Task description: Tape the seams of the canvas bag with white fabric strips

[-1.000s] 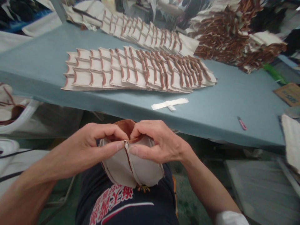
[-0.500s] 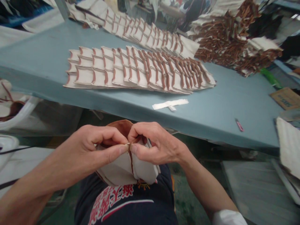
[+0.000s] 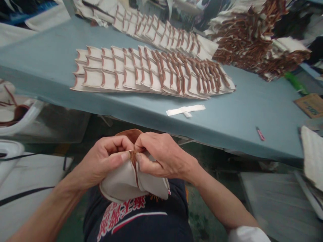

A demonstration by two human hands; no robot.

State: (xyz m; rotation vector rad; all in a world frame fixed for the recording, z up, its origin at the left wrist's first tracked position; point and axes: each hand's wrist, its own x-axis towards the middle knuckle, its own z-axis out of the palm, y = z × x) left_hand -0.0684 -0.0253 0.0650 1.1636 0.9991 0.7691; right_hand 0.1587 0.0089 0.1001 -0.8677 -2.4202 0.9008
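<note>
My left hand (image 3: 104,160) and my right hand (image 3: 161,156) both pinch a cream fabric piece with brown trim (image 3: 126,183), held over my lap below the table edge. The thumbs and forefingers meet at its brown seam at the top, and the cloth bulges down on both sides of the seam. A brown inner flap shows just above the fingers. Beyond my hands, on the blue table (image 3: 239,111), lies a fanned row of similar cream pieces with brown edging (image 3: 151,72).
A second row of pieces (image 3: 161,33) and a heap of them (image 3: 252,40) lie further back. A white strip (image 3: 185,110) and a small pink object (image 3: 260,133) rest near the table's front edge. White bins (image 3: 15,114) stand at the left, a cardboard piece (image 3: 309,104) at the right.
My hands have drawn closer together and slightly down. The fabric piece has folded more tightly along its seam, its two halves now hanging narrower.
</note>
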